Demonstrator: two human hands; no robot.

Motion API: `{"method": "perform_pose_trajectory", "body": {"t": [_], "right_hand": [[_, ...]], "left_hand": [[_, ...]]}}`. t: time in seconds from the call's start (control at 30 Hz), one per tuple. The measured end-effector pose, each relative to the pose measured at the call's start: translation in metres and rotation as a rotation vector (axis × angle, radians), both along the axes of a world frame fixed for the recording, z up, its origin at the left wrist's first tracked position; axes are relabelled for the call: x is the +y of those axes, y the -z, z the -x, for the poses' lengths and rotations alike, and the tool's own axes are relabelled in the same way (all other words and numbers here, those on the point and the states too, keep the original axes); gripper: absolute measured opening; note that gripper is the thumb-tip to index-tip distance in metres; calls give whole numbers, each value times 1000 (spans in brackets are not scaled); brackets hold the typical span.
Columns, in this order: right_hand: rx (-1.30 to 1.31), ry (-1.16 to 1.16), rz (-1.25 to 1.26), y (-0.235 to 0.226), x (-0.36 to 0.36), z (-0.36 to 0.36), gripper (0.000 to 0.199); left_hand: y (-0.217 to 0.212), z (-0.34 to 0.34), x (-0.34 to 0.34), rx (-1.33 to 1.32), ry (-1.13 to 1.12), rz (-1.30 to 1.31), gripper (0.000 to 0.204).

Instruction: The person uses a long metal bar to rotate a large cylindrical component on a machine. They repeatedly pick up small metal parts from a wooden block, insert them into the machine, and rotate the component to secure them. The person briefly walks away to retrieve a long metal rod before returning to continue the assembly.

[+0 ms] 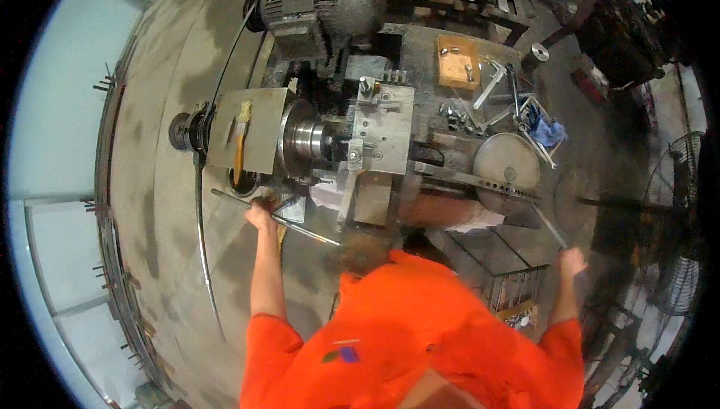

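Worker's in a bright orange short-sleeved top, loose fit, fabric creased across the shoulders and back. Sleeves end above the elbows; forearms bare below that. Small patch or emblem on the left side of the shirt, dark green and blue with a bit of red, too blurred to make out its shape. Left hand (pixel 259 212) bare, no glove. Right hand (pixel 572 261) bare too. No watch, rings or wristbands that I can see. Lower shirt edge is motion-blurred.

- Your left hand (pixel 259 212) grips a thin steel rod (pixel 274 218), lying slanted just below the lathe chuck (pixel 304 139).
- Your right hand (pixel 572 260) holds a long lever (pixel 546 223), right of that chuck.
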State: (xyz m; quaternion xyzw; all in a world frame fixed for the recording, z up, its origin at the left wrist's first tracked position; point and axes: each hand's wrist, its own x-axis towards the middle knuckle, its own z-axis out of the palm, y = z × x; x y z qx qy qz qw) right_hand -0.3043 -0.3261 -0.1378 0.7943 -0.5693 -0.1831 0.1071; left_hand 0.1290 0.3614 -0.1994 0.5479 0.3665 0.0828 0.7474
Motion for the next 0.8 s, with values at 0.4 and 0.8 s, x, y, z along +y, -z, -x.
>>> {"method": "perform_pose_trajectory", "body": {"t": [0.4,0.8], "right_hand": [[-515,-7,-152,19,100,-26,68],[-614,-186,-375,11,204,-2,26]], "left_hand": [[81,30,89,221,822,-1058,37],[148,52,27,1,929,-1613,34]]}}
